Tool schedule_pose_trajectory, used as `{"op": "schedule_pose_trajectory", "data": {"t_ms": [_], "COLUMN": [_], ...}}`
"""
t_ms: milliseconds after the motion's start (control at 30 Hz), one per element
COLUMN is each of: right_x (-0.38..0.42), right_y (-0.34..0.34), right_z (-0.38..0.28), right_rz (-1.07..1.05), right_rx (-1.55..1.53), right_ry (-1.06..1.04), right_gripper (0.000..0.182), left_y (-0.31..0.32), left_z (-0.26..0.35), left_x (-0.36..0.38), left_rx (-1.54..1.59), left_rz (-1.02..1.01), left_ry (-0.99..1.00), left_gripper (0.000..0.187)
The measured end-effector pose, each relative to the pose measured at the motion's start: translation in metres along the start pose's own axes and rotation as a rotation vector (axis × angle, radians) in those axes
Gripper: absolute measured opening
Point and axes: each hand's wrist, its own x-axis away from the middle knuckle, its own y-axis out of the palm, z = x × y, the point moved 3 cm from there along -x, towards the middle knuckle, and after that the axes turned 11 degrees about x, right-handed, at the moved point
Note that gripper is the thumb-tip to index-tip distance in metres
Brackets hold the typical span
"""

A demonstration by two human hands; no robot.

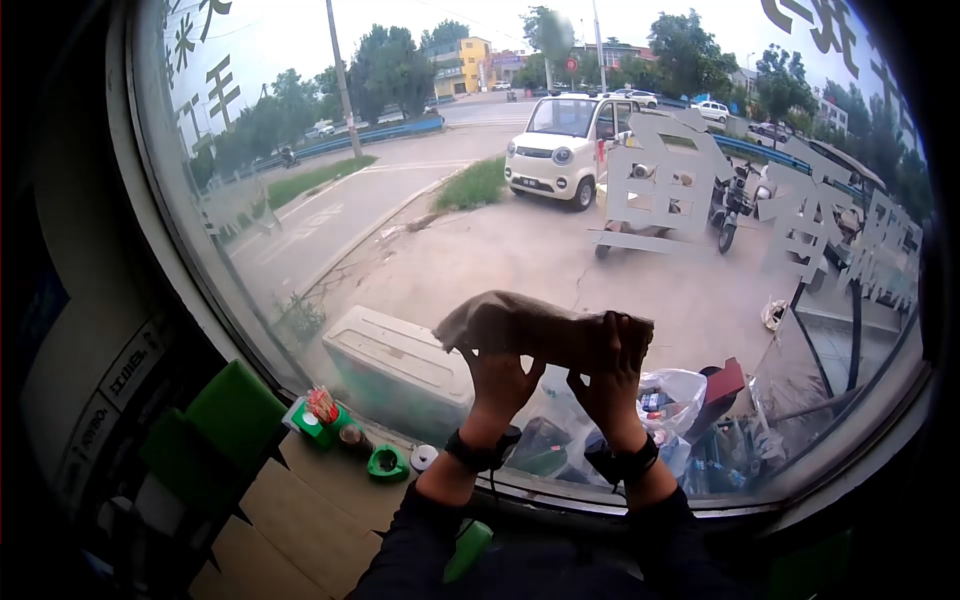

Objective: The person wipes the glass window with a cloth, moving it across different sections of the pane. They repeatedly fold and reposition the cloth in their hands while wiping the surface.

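Observation:
A grey-brown folded cloth (540,328) is held up in front of a large window pane (400,240), overlapping the glass in this view. My left hand (500,388) grips its left part from below, with the thumb toward the middle. At the right end, my right hand (612,372) has its fingers wrapped over the cloth and the thumb beneath. Both arms are raised and stretched forward, with a dark band on each wrist. The far side of the cloth is hidden.
Along the sill at left stand a green box of toothpicks (318,415), a green ashtray (388,462) and a small round tin (424,458). A wooden table (310,510) and a green chair (235,405) are near. Beyond the glass lie a white chest (395,365) and plastic bags (680,395).

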Motion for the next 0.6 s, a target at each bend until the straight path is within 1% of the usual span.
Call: {"op": "schedule_pose_trajectory", "data": {"t_ms": [33, 67, 100, 167, 200, 233, 267, 300, 333, 367, 400, 433, 467, 500, 533, 567, 600], "right_x": [-0.025, -0.050, -0.071, -0.097, -0.098, -0.092, -0.079, -0.063, -0.040, -0.014, 0.012, 0.026, 0.023, 0.009, -0.015, -0.043, -0.068], "right_y": [-0.007, -0.015, -0.022, -0.033, -0.033, -0.031, -0.025, -0.017, -0.006, 0.007, 0.021, 0.030, 0.032, 0.028, 0.017, 0.003, -0.010], "right_z": [-0.004, -0.008, -0.012, -0.019, -0.022, -0.023, -0.021, -0.017, -0.014, -0.009, -0.004, 0.000, -0.001, -0.006, -0.013, -0.020, -0.024], "right_rz": [0.015, 0.045, 0.074, 0.118, 0.146, 0.152, 0.092, 0.034, 0.030, 0.024, -0.012, -0.047, -0.034, 0.000, 0.037, 0.077, 0.104], "right_rx": [-0.048, -0.056, -0.065, -0.019, 0.003, -0.008, -0.063, -0.114, -0.036, 0.047, 0.033, 0.021, 0.036, 0.012, 0.003, -0.005, -0.034], "right_ry": [-0.018, -0.027, -0.038, -0.083, -0.134, -0.132, -0.060, 0.011, 0.000, -0.015, 0.005, 0.025, 0.004, -0.014, -0.031, -0.045, -0.069], "right_gripper": [0.061, 0.061, 0.062, 0.062, 0.062, 0.062, 0.062, 0.062, 0.064, 0.066, 0.069, 0.072, 0.076, 0.075, 0.073, 0.072, 0.071], "left_y": [-0.016, -0.030, -0.044, -0.058, -0.059, -0.055, -0.045, -0.027, -0.023, -0.002, 0.010, 0.011, 0.006, -0.002, -0.016, -0.029, -0.045], "left_z": [0.002, 0.004, 0.009, 0.008, 0.009, 0.013, 0.010, -0.001, 0.010, 0.000, 0.000, 0.004, 0.008, 0.013, 0.023, 0.026, 0.038], "left_x": [-0.027, -0.050, -0.070, -0.096, -0.096, -0.092, -0.080, -0.060, -0.043, -0.016, 0.003, 0.007, -0.003, -0.018, -0.044, -0.067, -0.092], "left_rx": [0.014, 0.012, -0.021, 0.163, 0.087, 0.010, 0.031, 0.061, 0.127, 0.108, 0.137, 0.185, 0.254, 0.321, 0.186, 0.218, 0.202], "left_rz": [0.079, 0.065, 0.108, 0.107, 0.148, 0.188, 0.252, 0.138, 0.169, 0.102, 0.047, -0.012, -0.010, -0.015, 0.079, 0.088, 0.236], "left_ry": [0.051, 0.061, 0.134, 0.146, 0.143, 0.139, 0.123, 0.072, 0.050, -0.016, -0.048, -0.078, -0.028, 0.013, 0.086, 0.185, 0.281], "left_gripper": [0.049, 0.050, 0.050, 0.048, 0.046, 0.044, 0.042, 0.046, 0.054, 0.071, 0.074, 0.068, 0.063, 0.059, 0.049, 0.044, 0.019]}}
